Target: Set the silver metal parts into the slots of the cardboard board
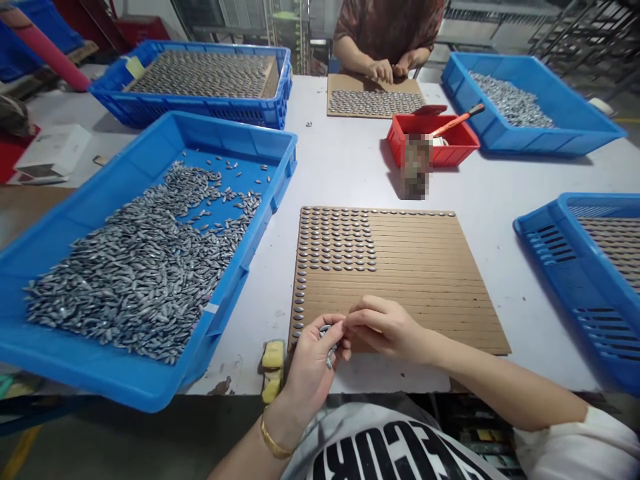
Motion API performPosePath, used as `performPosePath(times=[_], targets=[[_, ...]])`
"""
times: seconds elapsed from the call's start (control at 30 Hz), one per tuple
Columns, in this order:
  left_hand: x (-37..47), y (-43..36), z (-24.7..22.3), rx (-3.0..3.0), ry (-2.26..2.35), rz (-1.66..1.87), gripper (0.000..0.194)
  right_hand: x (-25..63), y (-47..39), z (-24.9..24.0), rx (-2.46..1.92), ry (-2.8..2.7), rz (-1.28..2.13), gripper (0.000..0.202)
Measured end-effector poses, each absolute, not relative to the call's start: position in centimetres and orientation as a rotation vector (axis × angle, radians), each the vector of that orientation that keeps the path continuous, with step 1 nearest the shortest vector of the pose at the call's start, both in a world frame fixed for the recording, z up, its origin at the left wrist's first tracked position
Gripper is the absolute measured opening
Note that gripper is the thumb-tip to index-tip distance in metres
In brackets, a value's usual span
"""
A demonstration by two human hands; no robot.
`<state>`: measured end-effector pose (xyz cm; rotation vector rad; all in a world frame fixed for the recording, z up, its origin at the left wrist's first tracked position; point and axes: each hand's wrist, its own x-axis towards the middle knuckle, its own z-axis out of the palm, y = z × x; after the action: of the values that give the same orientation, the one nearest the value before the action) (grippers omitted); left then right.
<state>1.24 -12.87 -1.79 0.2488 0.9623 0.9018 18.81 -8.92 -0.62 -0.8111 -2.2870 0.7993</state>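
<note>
Passage is afforded between tub [100, 372] and board [420, 273]; leftward reach is obstructed by the tub, rightward by crate [565, 283], forward by red box [453, 157].

Left hand [316, 357] half-curled, right hand [393, 327] alongside, its fingers [364, 319] bent close to the left thumb [334, 333].

The person wears a white cloth garment [357, 421] with greyish shading, and on its front there are large, thick black block letters [353, 457]. The white fabric sleeve [583, 443] ends near the right elbow. Around the left wrist is one narrow, rounded, gold-coloured bangle [269, 440].
</note>
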Motion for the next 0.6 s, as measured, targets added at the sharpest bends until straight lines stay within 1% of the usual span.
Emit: performPosePath(times=[0.2, 0.3, 0.4, 0.5, 0.6], targets=[[0.8, -12.7, -1.4, 0.190, 0.964, 0.924, 0.020, 18.9, -8.2, -1.3, -0.818, -2.383, 0.537, 0.022], [0.4, -12.6, -0.8, 0.105, 0.981, 0.968, 0.025, 19.7, -6.3, -2.2, -0.958, -2.277, 0.419, 0.019], [0.2, -12.8, -0.5, 0.100, 0.991, 0.993, 0.023, 19.7, -4.2, -3.6, -1.091, -2.178, 0.314, 0.018], [0.4, -13.1, -0.7, 0.127, 0.978, 0.974, 0.018, 18.0, -3.0, -5.0, -1.116, -2.226, 0.289, 0.018], [0.8, -13.5, -1.2, 0.136, 0.950, 0.973, 0.019, 15.8, -2.6, -5.9, -1.118, -2.298, 0.247, 0.020]])
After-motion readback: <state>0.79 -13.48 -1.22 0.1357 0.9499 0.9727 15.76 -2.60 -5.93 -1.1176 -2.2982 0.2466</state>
